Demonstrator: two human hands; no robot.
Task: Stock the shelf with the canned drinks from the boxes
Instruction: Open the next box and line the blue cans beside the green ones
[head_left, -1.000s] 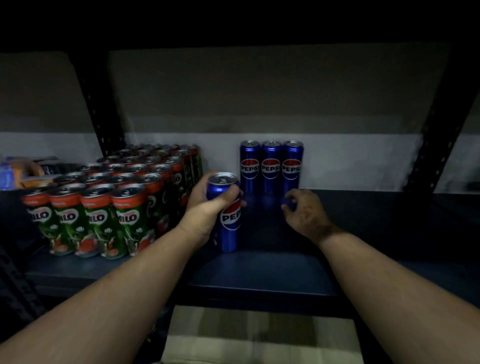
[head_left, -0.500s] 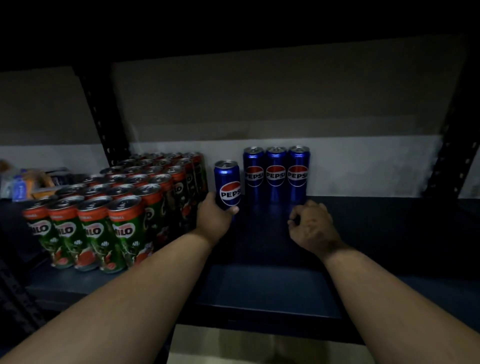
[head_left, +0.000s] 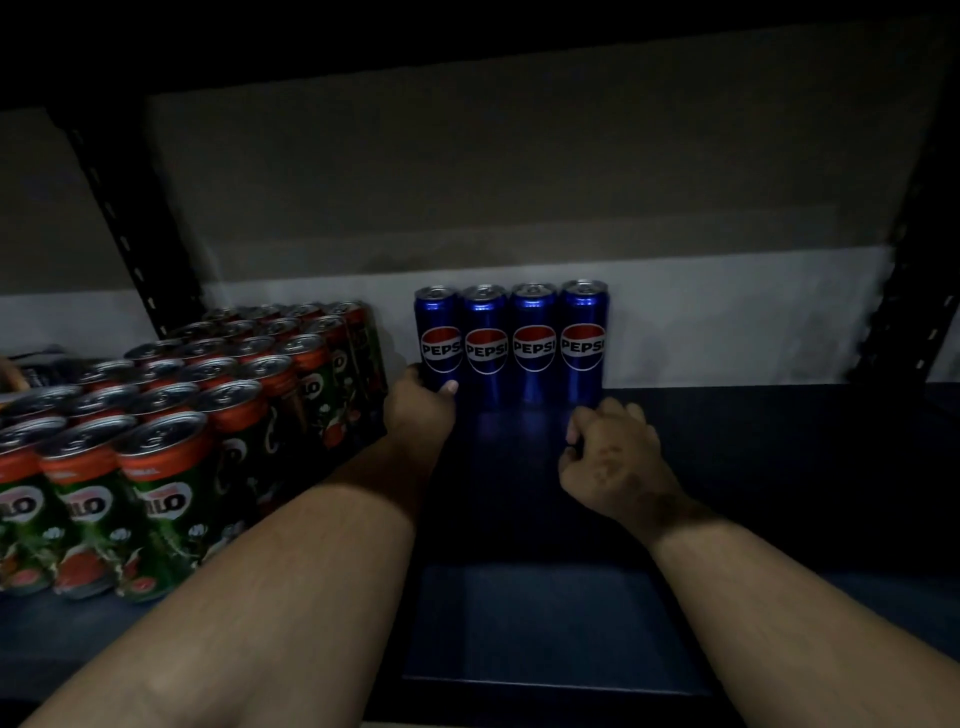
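Where L grip (head_left: 423, 402) wraps, Pepsi can (head_left: 439, 332) upright.

The picture is dim, its top edge and corners sinking to black, with the only real light falling on the pale wall (head_left: 727, 322) at mid-frame and glinting off the Pepsi cans (head_left: 511, 340) and the lids of the Milo cans (head_left: 156, 415) at the left. The shelf (head_left: 779, 467) at lower right is nearly lost in shadow. Wide-angle distortion splays the uprights (head_left: 130, 234) outward, and the forearms at the bottom look soft.
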